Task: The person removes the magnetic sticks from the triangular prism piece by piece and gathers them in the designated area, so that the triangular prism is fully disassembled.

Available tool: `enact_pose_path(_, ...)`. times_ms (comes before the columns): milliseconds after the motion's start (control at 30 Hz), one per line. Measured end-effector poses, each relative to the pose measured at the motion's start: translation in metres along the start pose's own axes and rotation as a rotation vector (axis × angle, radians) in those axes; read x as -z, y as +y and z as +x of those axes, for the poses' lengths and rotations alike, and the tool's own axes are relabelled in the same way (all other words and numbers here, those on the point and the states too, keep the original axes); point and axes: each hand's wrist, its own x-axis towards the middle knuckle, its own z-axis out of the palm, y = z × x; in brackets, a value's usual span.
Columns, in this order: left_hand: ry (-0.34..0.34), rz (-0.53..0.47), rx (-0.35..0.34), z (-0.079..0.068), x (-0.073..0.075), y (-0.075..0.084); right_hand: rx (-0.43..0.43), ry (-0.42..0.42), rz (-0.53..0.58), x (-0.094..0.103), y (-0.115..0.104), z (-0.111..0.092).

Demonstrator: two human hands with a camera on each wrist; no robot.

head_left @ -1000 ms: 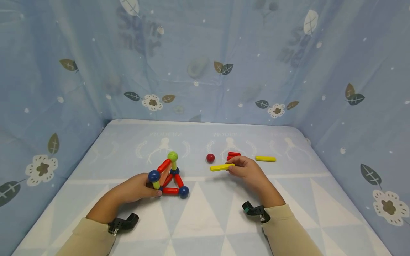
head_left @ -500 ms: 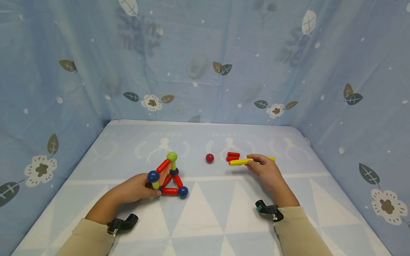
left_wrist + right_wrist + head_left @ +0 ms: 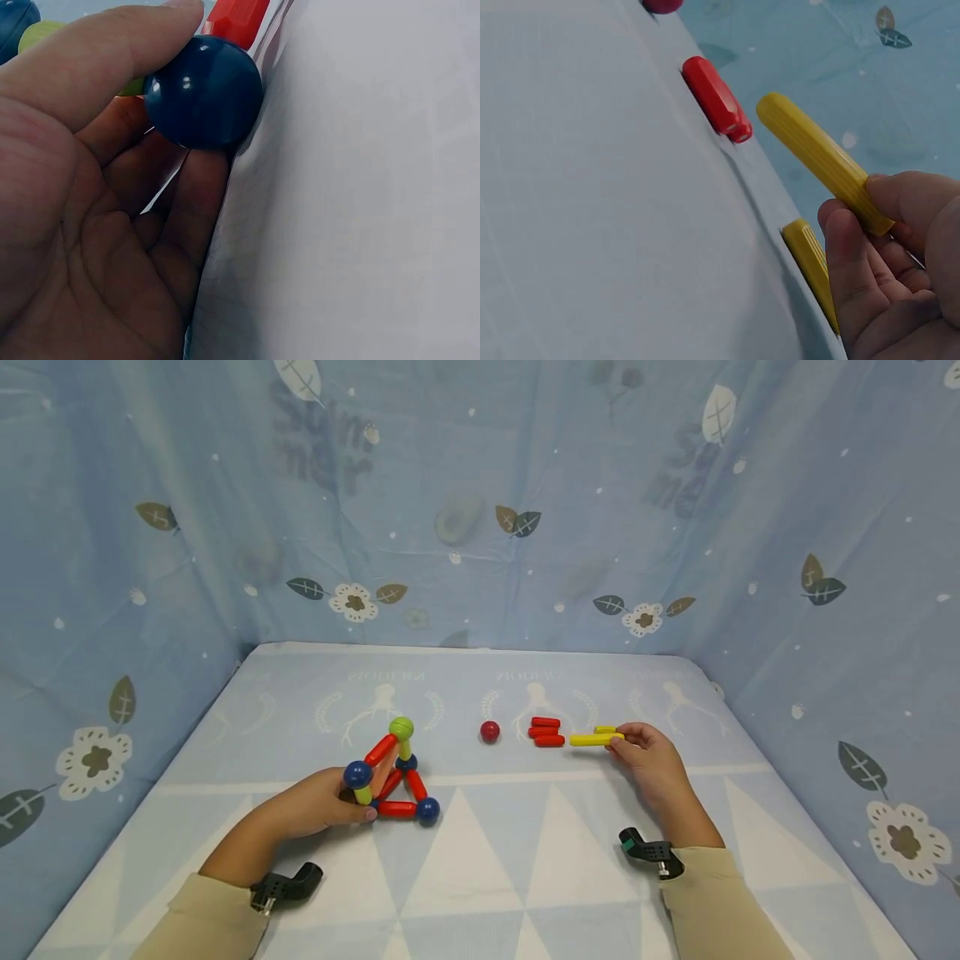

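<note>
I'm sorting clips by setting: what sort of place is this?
Probably a screened-off play or recording corner, though what lies beyond is hidden: patterned blue fabric hangs on three sides of a cloth-covered table with loose red rods and a ball-and-rod structure.

Rear yellow stick (image 3: 604, 729) is perhaps half hidden.

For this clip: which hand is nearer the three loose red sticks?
Right. The right hand, pinching a yellow stick, is just to the right of the red sticks; the left hand, gripping the ball-and-stick frame, is farther off to their left.
</note>
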Motion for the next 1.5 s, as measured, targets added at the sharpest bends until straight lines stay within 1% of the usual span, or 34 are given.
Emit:
enact_pose_path(67,0.001,-0.007,0.016,0.000,-0.001,0.001,-0.009,0.017,-0.025,0.004,0.000,0.000)
enact_pose_path(133,0.002,-0.005,0.016,0.000,-0.001,0.001,-0.022,0.029,-0.037,0.007,0.000,-0.001)
enact_pose_path(267,0.007,-0.001,0.011,0.000,-0.001,0.001,-0.046,0.054,-0.042,0.013,0.001,-0.001)
enact_pose_path(433,0.010,0.017,0.026,0.001,-0.001,0.003,-0.064,0.083,-0.042,0.019,0.005,0.001)
enact_pose_path(567,0.015,0.014,0.040,0.000,-0.001,0.003,-0.089,0.116,-0.025,0.025,0.009,0.003)
enact_pose_path(833,0.014,0.003,0.029,-0.001,-0.001,0.001,-0.138,0.155,0.015,0.031,0.013,0.009)
enact_pose_path(1000,0.025,-0.004,0.030,-0.001,0.000,0.001,-0.154,0.166,0.024,0.032,0.015,0.012)
enact_pose_path(1133,0.014,-0.013,0.030,0.000,-0.001,0.001,-0.163,0.165,0.018,0.032,0.017,0.012)
enact_pose_path(1367,0.010,0.005,0.028,0.001,-0.002,0.000,-0.132,0.153,0.005,0.032,0.021,0.011)
enact_pose_path(1500,0.008,0.011,0.033,0.002,-0.002,0.001,-0.133,0.156,0.000,0.032,0.021,0.010)
